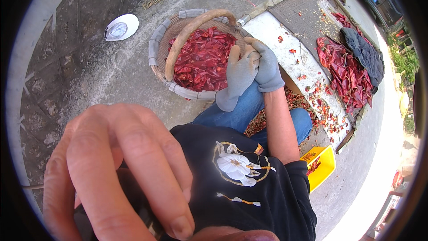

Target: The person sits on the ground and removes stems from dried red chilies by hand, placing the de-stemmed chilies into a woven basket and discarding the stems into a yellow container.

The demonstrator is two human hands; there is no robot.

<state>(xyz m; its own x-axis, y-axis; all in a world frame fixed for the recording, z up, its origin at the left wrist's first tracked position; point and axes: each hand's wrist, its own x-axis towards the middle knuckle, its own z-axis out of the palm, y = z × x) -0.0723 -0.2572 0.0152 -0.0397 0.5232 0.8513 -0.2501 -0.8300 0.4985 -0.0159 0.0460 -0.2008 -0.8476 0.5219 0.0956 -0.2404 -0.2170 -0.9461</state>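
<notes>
My bare left hand (130, 160) is raised close to the camera at lower left, its fingers bent. Its palm is hidden, so I cannot tell whether it holds anything. In a grey work glove, my right hand (269, 68) grips a second, apparently empty grey glove (241, 73) over my jeans-clad knee. The loose glove's cuff hangs down and its fingers point up. Beside it stands a round woven basket (157, 45) with a bent wooden handle (182, 45). Dried red chili peppers (200, 60) fill much of the basket.
Right of my knees lies a large woven tray (294, 3) with a white strip (267, 30), chili peppers (351, 70) and a dark cloth (362, 52). Scraps litter the ground below. A yellow plastic container (322, 165) stands by my right elbow; a white cap (123, 26) lies at left.
</notes>
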